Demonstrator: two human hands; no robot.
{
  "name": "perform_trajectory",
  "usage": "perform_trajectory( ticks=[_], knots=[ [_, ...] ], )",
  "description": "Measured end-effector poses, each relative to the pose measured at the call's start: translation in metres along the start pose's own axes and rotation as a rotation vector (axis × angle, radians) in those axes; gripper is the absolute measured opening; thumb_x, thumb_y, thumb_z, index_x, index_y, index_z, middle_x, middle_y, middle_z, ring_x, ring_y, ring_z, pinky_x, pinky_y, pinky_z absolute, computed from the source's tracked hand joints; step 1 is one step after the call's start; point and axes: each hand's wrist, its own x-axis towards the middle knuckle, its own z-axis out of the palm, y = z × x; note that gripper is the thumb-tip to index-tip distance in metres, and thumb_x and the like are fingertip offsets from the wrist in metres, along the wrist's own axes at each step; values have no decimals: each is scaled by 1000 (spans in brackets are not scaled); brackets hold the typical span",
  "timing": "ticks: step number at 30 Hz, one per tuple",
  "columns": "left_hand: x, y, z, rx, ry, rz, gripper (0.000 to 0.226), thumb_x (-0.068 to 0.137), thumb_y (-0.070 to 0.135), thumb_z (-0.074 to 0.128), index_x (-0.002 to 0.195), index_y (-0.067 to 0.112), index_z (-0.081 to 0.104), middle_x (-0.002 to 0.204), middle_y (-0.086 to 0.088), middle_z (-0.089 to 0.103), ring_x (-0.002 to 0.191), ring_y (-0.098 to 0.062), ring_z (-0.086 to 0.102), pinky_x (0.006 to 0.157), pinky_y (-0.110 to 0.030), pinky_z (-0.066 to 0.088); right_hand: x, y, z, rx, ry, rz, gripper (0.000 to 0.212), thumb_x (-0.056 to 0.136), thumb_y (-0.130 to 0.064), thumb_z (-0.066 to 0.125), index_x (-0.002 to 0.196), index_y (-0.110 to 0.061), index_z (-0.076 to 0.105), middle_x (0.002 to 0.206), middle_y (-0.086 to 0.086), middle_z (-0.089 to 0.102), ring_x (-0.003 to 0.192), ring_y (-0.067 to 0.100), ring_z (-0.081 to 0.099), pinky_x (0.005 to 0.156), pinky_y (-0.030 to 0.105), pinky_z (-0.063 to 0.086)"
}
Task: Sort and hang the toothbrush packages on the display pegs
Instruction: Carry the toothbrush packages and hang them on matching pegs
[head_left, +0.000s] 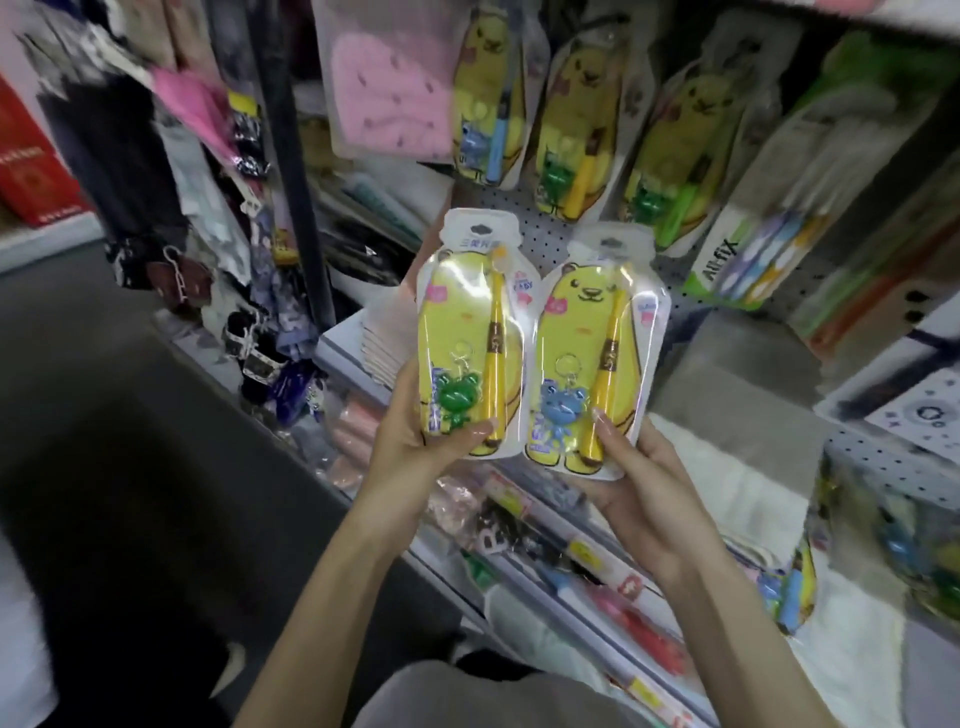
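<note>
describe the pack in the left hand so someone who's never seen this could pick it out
Below the row of yellow packs hanging on the pegboard, two packs are held side by side. The left hand holds the left pack. Its keychain charm is a green frog; the right pack has a blue one.

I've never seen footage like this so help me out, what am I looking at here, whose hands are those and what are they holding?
This is one picture from a camera worn on a person's head, looking forward and down, so the arms are the wearer's own. The left hand holds a yellow toothbrush package with a green frog keychain. The right hand holds a matching package with a blue keychain figure. They are held side by side in front of a shop's pegboard, where similar yellow packages already hang above.
</note>
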Motion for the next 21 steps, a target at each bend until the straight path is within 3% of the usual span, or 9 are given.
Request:
perform_trajectory(
  ticks=[3, 6, 9, 12, 15, 17, 21],
  knots=[
    [25, 13, -12, -41, 41, 24, 72, 64, 3, 81, 125, 27, 53, 115, -1, 70, 106, -22, 67, 81, -34, 57, 25, -9, 21, -34, -84, -14, 49, 75, -28, 63, 122, -14, 60, 119, 11, 69, 103, 35, 68, 83, 47, 57],
    [43, 19, -25, -53, 71, 30, 58, 57, 1, 81, 110, 15, 62, 101, -4, 74, 95, -22, 70, 75, -27, 57, 43, -17, 39, -154, -138, -77, 50, 75, -30, 62, 122, -13, 58, 115, 6, 72, 98, 31, 71, 75, 38, 59],
    [60, 26, -33, -65, 62, 20, 42, 55, 2, 82, 94, 12, 71, 94, -7, 75, 85, -22, 72, 73, -32, 59, 58, -23, 50, -166, -119, -154, 40, 81, -19, 61, 121, -10, 59, 115, 8, 71, 100, 31, 70, 79, 39, 57],
    [90, 42, -35, -51, -18, 18, 30, 57, 1, 80, 80, 19, 78, 88, -3, 76, 79, -17, 72, 65, -27, 57, 76, -30, 58, -160, -68, -241, 35, 81, -5, 61, 117, -9, 62, 114, 12, 71, 103, 33, 68, 81, 39, 57],
    [122, 53, -36, -14, -133, 19, 29, 60, 9, 79, 87, 18, 77, 92, -1, 76, 88, -17, 72, 73, -27, 56, 92, -34, 64, -131, 21, -294, 30, 81, -4, 63, 110, -12, 66, 112, 13, 72, 103, 35, 68, 81, 40, 57],
    [142, 61, -34, -40, -188, -3, 45, 54, 19, 81, 97, 13, 71, 95, -2, 76, 89, -18, 72, 74, -30, 57, 101, -37, 66, -119, 85, -334, 27, 79, -9, 66, 105, -14, 69, 110, 14, 72, 101, 36, 68, 82, 42, 57],
    [169, 71, -39, -40, -291, -23, 49, 44, 31, 92, 90, 20, 78, 94, -1, 76, 88, -16, 72, 71, -29, 57, 109, -36, 68, -134, 148, -356, 25, 72, -16, 71, 97, -18, 76, 105, 14, 73, 98, 34, 70, 81, 42, 57]
  ],
)
